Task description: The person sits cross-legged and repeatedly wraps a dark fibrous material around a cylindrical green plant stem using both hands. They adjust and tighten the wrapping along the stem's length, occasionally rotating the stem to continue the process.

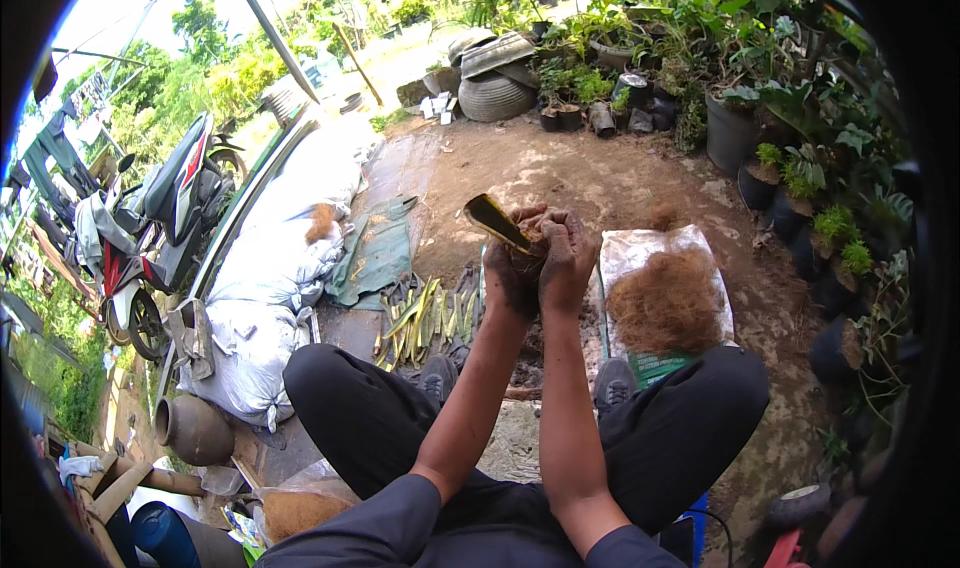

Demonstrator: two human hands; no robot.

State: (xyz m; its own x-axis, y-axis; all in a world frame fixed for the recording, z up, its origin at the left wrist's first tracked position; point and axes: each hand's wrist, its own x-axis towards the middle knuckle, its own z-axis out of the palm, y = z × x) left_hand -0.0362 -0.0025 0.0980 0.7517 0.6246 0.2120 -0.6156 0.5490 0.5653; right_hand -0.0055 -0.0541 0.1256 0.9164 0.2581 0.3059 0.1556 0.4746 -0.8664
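A short, yellow-edged green leaf cutting (498, 221) sticks up to the left from between my two soil-darkened hands. My left hand (511, 268) is cupped around its lower end. My right hand (568, 249) closes against the same end from the right, fingers curled; dark matter, perhaps soil, lies between the palms. Several similar leaf pieces (420, 320) lie on the ground to the left, near my shoe. On the right, a heap of brown fibre (666, 302) rests on a white sack (626, 247). Dark soil (531, 358) is partly visible below my hands.
White filled sacks (259, 298) line the left, beside a green cloth or sheet (373, 253). Potted plants (731, 129) border the right and back. A clay jar (193, 429) and a bag of brown fibre (304, 512) are at lower left. A motorcycle (176, 193) stands farther left.
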